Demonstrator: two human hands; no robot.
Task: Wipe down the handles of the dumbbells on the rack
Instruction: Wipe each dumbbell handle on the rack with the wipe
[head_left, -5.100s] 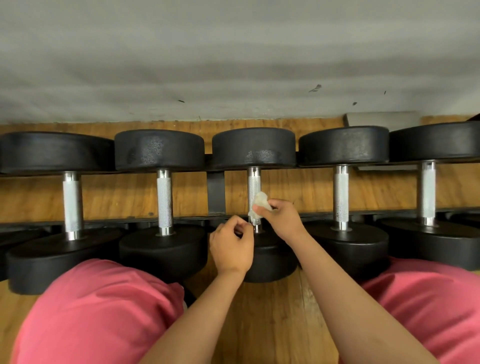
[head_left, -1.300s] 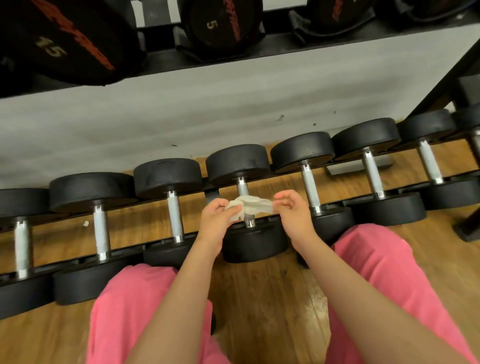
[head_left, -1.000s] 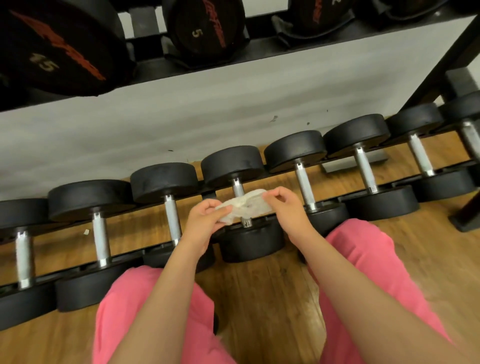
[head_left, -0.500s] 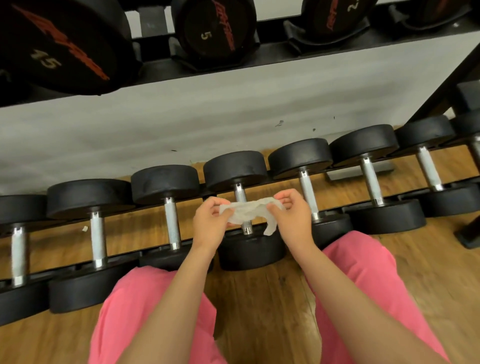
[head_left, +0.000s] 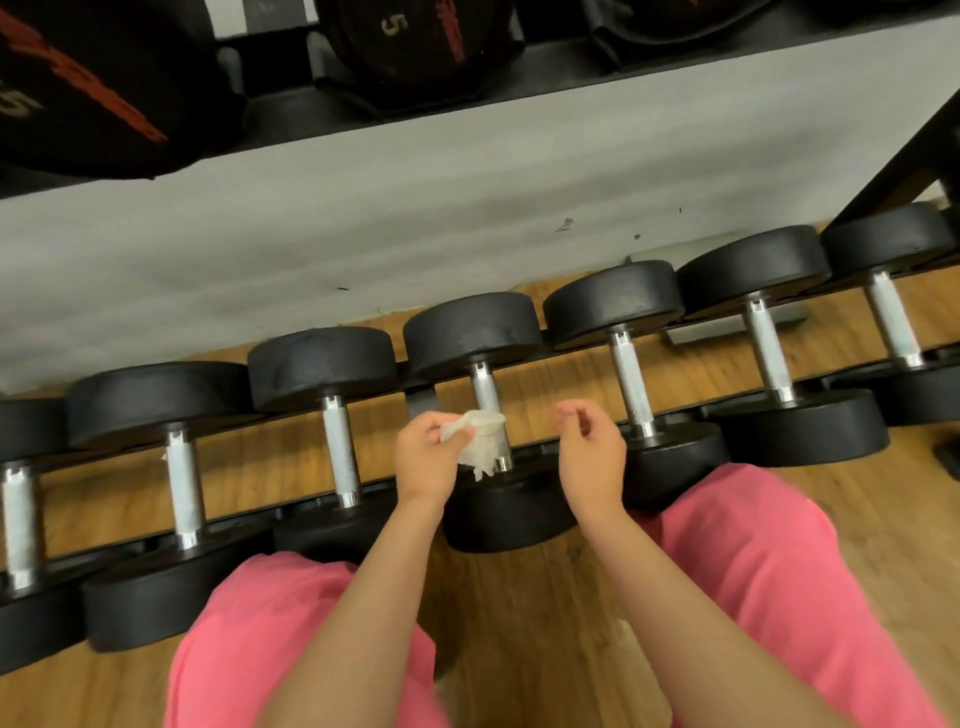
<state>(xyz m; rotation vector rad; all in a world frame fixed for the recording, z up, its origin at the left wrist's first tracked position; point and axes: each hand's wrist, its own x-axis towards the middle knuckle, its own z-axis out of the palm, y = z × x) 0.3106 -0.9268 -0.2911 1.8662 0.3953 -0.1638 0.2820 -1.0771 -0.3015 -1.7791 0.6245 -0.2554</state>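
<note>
Right grip (head_left: 592, 457) has let go of the wipe (head_left: 483, 441) since 0.5 s ago: fingers loosely curled, holding nothing, hanging just right of the centre dumbbell handle (head_left: 484, 392). Left grip (head_left: 423, 460) alone now pinches the crumpled white wipe, which lies against the lower end of that chrome handle, just above the near black head. That dumbbell sits mid-row on the rack (head_left: 422, 400), above the wooden floor (head_left: 545, 623).
</note>
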